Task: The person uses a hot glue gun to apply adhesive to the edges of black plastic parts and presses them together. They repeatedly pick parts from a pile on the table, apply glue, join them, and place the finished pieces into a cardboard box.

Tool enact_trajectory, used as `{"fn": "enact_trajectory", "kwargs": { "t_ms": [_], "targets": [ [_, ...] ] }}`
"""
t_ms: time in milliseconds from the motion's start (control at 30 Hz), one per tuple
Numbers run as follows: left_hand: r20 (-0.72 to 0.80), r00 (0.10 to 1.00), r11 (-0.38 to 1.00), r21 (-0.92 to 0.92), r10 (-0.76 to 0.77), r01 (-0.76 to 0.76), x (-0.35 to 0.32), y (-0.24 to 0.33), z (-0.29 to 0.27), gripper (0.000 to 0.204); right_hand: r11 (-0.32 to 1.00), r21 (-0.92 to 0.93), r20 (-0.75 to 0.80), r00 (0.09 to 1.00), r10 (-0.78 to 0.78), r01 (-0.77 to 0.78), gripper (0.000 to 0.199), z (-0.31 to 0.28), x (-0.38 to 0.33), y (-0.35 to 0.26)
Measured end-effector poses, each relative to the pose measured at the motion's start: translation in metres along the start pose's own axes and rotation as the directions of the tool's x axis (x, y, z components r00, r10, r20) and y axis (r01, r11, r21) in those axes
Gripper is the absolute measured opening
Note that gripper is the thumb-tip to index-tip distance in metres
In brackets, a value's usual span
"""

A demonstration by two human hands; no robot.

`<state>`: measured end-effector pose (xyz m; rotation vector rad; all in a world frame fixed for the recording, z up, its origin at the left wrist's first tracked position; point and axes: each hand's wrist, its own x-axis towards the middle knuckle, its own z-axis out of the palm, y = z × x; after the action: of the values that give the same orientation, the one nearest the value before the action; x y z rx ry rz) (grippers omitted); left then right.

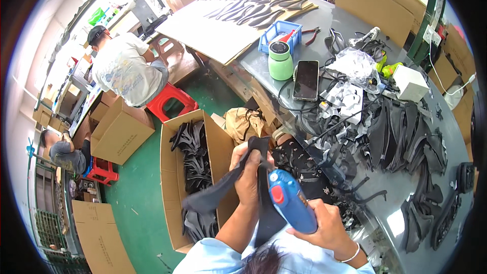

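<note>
My left hand (247, 172) grips a long black curved fabric-covered piece (223, 187) that hangs down toward the open cardboard box. My right hand (327, 223) holds a blue glue gun (290, 199) with a red trigger, its nozzle pointing up at the black piece near my left hand. Both hands are in front of my chest, left of the grey worktable (406, 187).
An open cardboard box (170, 172) with several black pieces stands on the green floor. The worktable carries piles of black parts (406, 142), a phone (306, 79), a green jar (280, 61), a blue basket (279, 33) and a white box (410, 83). Two people sit at left near a red stool (170, 102).
</note>
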<state>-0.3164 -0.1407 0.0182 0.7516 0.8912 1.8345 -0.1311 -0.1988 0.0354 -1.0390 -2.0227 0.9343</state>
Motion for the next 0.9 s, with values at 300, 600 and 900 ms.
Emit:
{"fn": "enact_trajectory", "kwargs": {
  "t_ms": [300,600,900],
  "targets": [
    [0.218,0.975,1.000,0.004,-0.031,0.031,-0.006,0.018,-0.011,0.028,0.985,-0.167,-0.063,0.997,0.039,-0.049,0.052,0.000,-0.008,0.018],
    [0.231,0.962,0.962,0.258,-0.146,0.084,-0.006,0.026,-0.011,0.023,0.983,-0.183,-0.027,0.999,0.029,-0.033,0.053,-0.001,-0.008,0.020],
    [0.238,0.725,0.715,0.520,-0.647,0.467,0.017,0.062,-0.017,0.027,0.985,-0.174,-0.063,0.998,-0.005,-0.006,0.046,-0.001,-0.011,0.028]
  ]
}}
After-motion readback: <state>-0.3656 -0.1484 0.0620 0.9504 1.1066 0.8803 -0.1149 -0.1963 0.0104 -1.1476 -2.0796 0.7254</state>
